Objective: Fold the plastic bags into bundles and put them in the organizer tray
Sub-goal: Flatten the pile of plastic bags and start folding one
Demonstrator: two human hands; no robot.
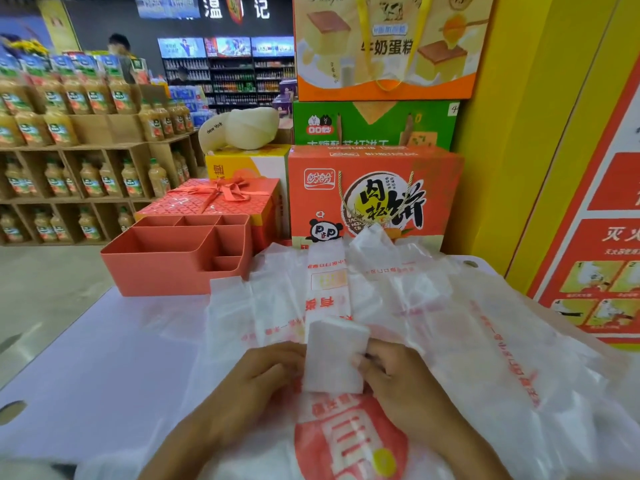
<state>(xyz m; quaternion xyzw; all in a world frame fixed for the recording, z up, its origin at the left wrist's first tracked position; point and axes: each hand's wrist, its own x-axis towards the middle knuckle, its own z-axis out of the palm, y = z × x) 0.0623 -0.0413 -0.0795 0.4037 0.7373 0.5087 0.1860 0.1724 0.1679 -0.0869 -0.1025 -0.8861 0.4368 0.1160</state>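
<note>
In the lower middle of the frame, both hands grasp a small white folded plastic-bag bundle point(333, 356). The left hand point(268, 375) curls against its left edge with the fingertips hidden behind the plastic, and the right hand point(398, 379) pinches its right edge between thumb and fingers. The bundle is the folded end of a long, narrow strip of white bag with red print point(325, 278). This strip runs from the bundle toward the middle of the frame, over a loose spread of translucent white plastic bags with red lettering point(491, 327) that covers the right half of the pale counter point(104, 358). The salmon-pink plastic organizer tray with several compartments point(156, 268) sits left of centre on the counter, just beside the bags' left edge and well apart from the hands. No bags can be seen in its compartments. Behind the tray is a red patterned gift box with a ribbon bow point(214, 202), and to its right stands an orange carton printed with a panda and black characters point(374, 195). A green carton point(374, 123) is stacked on the orange one. A cream cap lettered "New York" point(239, 128) rests on a yellow box behind the gift box. Cardboard shelves of juice bottles point(69, 133) fill the upper left, and a yellow wall with a red-and-white poster point(602, 258) takes the right edge.
</note>
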